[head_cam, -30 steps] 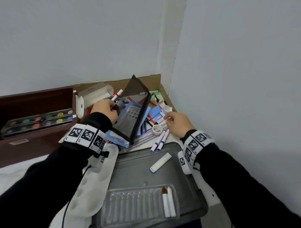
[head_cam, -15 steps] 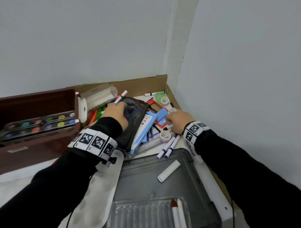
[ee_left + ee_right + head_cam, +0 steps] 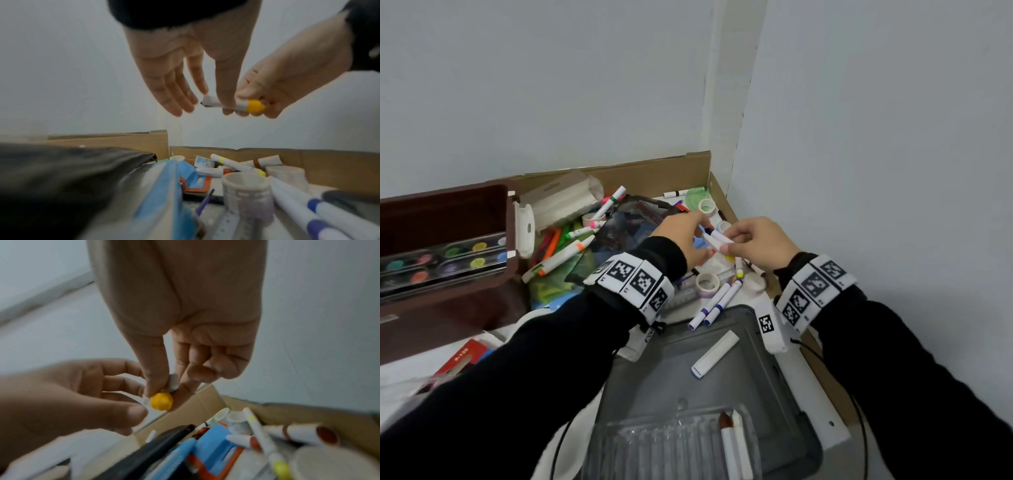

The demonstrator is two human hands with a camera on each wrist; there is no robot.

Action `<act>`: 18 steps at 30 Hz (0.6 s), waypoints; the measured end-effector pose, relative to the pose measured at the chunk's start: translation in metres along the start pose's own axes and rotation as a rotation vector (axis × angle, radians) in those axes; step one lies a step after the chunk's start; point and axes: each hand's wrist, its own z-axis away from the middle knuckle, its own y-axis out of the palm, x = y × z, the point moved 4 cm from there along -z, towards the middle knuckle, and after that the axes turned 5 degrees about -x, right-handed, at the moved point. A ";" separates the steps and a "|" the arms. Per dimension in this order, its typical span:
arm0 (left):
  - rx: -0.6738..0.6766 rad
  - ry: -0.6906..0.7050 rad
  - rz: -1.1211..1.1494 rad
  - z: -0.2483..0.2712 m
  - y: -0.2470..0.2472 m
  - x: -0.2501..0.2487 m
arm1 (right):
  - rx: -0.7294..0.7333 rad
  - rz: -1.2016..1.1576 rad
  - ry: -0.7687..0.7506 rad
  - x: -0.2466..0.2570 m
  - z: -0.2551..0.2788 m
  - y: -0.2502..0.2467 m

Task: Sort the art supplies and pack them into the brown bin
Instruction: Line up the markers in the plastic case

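Observation:
Both hands meet above the cardboard tray (image 3: 654, 171) of loose supplies. My right hand (image 3: 727, 241) pinches a white marker with a yellow cap (image 3: 161, 401) between thumb and forefinger. My left hand (image 3: 700, 236) holds the marker's other end (image 3: 211, 102), thumb across it and the other fingers nearly straight. A second white marker (image 3: 710, 233) seems to lie alongside it in the head view. The brown bin (image 3: 465, 294) stands at the left with a round-pan paint set (image 3: 441, 260) in it.
A black pouch (image 3: 626, 229) lies flat on the pile among coloured markers (image 3: 565, 257), tape rolls (image 3: 707, 282) and two purple-banded markers (image 3: 717, 301). A grey lid (image 3: 681, 383) in front holds a white stick (image 3: 715, 354) and a clear insert (image 3: 671, 445). Walls close in behind and right.
My left hand let go of the black pouch, which now lies flat, and moved right. My right hand rose from the pile with the marker, and the hands came together.

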 end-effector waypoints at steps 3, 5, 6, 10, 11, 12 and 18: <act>-0.110 0.144 -0.002 0.017 -0.007 -0.012 | 0.076 -0.259 0.120 0.003 0.021 -0.003; -0.156 0.243 -0.025 0.031 -0.012 -0.019 | 0.115 -0.322 0.165 0.005 0.035 -0.004; -0.166 0.286 -0.047 0.039 -0.014 -0.021 | 0.130 -0.350 0.189 0.005 0.042 -0.004; -0.189 0.329 -0.119 0.069 -0.020 -0.019 | 0.150 -0.459 0.233 0.004 0.070 -0.005; -0.200 0.305 -0.105 0.077 -0.022 -0.016 | 0.114 -0.418 0.209 0.004 0.078 -0.007; -0.217 0.270 -0.072 0.086 -0.024 -0.013 | 0.059 -0.370 0.176 0.003 0.085 -0.009; -0.332 -0.057 0.278 0.153 -0.019 0.007 | -0.129 -0.260 0.111 -0.004 0.151 0.002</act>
